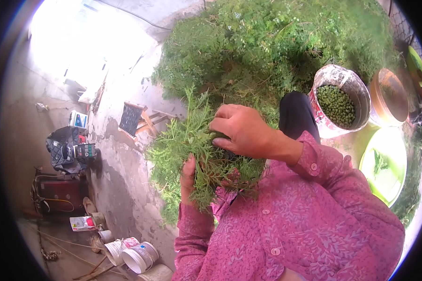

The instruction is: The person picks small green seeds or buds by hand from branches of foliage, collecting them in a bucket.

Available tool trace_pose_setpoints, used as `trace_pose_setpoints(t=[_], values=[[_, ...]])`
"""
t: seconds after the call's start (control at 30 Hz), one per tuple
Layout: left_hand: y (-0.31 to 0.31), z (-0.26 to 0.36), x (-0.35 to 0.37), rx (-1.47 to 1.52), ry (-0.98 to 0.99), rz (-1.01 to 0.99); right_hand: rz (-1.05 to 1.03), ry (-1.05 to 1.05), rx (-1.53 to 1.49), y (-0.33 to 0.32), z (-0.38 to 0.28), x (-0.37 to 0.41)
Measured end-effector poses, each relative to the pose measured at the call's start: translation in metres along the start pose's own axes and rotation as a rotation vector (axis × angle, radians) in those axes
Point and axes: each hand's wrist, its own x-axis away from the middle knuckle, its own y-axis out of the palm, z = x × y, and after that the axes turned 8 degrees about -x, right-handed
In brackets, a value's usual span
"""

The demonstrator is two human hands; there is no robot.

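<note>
2 hands (pixel 241 133), 1 herb bundle (pixel 185 140), 1 pod-filled bucket (pixel 320 122), 1 green basin (pixel 395 152).

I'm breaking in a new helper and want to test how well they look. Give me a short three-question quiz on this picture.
1. True or false: the can by the dark knee holds small green pieces.
2. Which hand lies on top of the leafy bunch? A left, B right.
3. Fill in: the left hand comes out of a ___ sleeve.
Key: 1 true; 2 B, the right hand; 3 pink.
</note>
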Motion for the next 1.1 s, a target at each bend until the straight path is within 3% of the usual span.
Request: trace_pose_setpoints(t=[0.07,0.2,0.4,0.47,0.5,0.53,0.57,0.63,0.67,0.7,0.87,0.9,0.93,1.0,1.1], values=[[-0.018,-0.006,-0.006,-0.104,-0.017,-0.096,0.024,-0.044,0.001,0.004,0.002,0.001],[-0.014,-0.004,-0.007,-0.107,-0.059,-0.108,0.038,-0.071,0.012,0.005,0.001,0.003],[-0.038,-0.017,-0.002,-0.203,-0.174,-0.027,0.088,0.077,0.059,0.008,0.016,0.011],[-0.093,-0.038,-0.012,0.239,-0.130,-0.430,0.139,0.294,0.130,0.004,0.049,0.014],[-0.038,-0.019,0.005,-0.084,-0.042,0.061,0.139,0.292,0.129,-0.008,0.054,0.014],[-0.047,-0.023,0.004,-0.085,-0.042,0.066,0.122,0.576,-0.487,-0.022,0.054,0.014],[-0.064,-0.030,0.002,0.040,-0.036,-0.062,0.092,0.842,-1.115,-0.026,0.053,0.016],[-0.086,-0.039,-0.005,0.292,-0.018,-0.332,-0.021,0.836,-1.236,-0.016,0.055,0.017],[-0.085,-0.041,-0.008,0.290,-0.020,-0.336,-0.134,0.826,-1.347,-0.011,0.054,0.017],[-0.080,-0.044,-0.010,0.353,0.010,-0.343,-0.187,0.828,-1.267,-0.009,0.043,0.014],[-0.075,-0.047,-0.005,0.316,-0.047,-0.267,-0.295,0.719,-1.385,0.014,0.034,0.007],[-0.051,-0.039,-0.004,0.408,-0.182,0.275,-0.320,0.681,-1.301,0.014,0.033,0.006],[-0.060,-0.045,-0.004,0.409,-0.182,0.276,-0.344,0.644,-1.215,0.013,0.032,0.006],[-0.078,-0.055,-0.005,0.387,-0.025,-0.127,-0.293,0.634,-1.164,0.012,0.028,0.008],[-0.067,-0.048,0.001,0.193,-0.031,-0.045,-0.225,0.550,-1.030,0.007,0.023,0.006]])
